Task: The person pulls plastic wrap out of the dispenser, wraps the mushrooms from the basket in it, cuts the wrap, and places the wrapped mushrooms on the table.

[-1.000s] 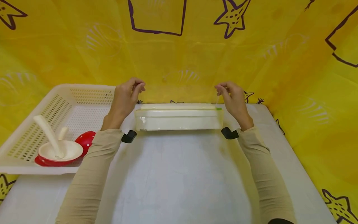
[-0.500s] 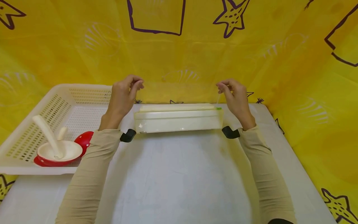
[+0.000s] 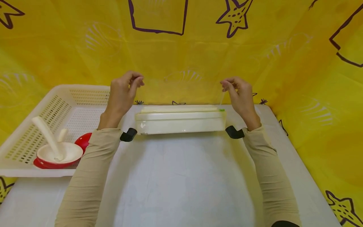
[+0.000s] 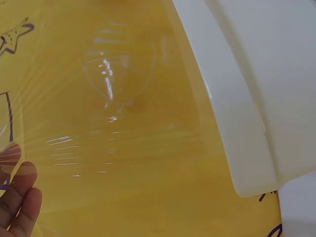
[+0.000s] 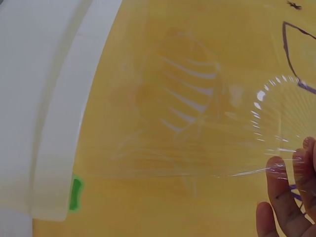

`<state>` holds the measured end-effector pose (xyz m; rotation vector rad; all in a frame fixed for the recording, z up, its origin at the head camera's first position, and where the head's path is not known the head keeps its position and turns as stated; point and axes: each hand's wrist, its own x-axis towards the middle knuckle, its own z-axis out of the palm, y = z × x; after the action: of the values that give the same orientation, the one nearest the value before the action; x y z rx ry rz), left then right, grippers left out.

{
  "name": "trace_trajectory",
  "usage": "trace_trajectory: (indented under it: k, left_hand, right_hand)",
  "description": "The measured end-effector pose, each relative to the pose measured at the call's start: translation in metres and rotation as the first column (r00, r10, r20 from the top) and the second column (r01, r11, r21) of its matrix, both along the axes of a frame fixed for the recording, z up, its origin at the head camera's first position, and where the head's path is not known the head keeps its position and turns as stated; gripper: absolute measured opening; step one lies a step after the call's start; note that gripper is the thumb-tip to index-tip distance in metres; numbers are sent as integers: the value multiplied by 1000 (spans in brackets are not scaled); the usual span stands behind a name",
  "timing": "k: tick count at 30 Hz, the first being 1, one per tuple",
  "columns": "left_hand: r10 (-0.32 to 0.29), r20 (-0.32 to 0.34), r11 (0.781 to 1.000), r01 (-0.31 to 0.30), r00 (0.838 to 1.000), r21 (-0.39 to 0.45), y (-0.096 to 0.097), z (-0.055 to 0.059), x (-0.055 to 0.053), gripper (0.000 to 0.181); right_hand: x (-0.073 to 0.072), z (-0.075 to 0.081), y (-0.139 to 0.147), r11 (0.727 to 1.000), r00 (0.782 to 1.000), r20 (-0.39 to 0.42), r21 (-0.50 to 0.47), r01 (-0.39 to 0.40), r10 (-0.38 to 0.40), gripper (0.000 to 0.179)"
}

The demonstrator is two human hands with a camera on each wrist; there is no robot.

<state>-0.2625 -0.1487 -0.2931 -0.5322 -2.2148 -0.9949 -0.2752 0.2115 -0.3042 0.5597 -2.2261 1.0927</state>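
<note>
Clear plastic wrap (image 4: pixel 108 148) stretches taut between both hands and runs down to a long white wrap dispenser box (image 3: pixel 181 123) at the back of the table. My left hand (image 3: pixel 122 91) pinches one corner of the film between thumb and fingers, above and left of the box. On the other side my right hand (image 3: pixel 239 94) pinches the opposite corner. Creases fan out from the pinching fingertips in both wrist views. A small green piece (image 5: pixel 75 193) sits at the right end of the dispenser.
At the left stands a white perforated basket (image 3: pixel 25 171). It holds a red-and-white bowl (image 3: pixel 59 152) with a white-handled utensil (image 3: pixel 46 135) in it and another red dotted piece (image 3: pixel 83 141). A yellow patterned curtain (image 3: pixel 181 53) hangs behind the white table (image 3: pixel 181 176).
Both hands have risen and spread slightly apart, drawing more film up from the dispenser. The box's front has tipped a little and shifted slightly.
</note>
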Motion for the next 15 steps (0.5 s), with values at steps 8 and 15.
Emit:
trace_trajectory:
  k: [8,15]
  left_hand:
    - [-3,-12,1000,3,1000,-2,0,8,-2,23]
    - [-9,-22,1000,9,1000,9,0,15,0,23]
  right_hand:
    - [0,9,0,1000,1000,-12,2,-18,18,25]
    - [3,19,-1,1000,1000,3,-8,2,-2,25]
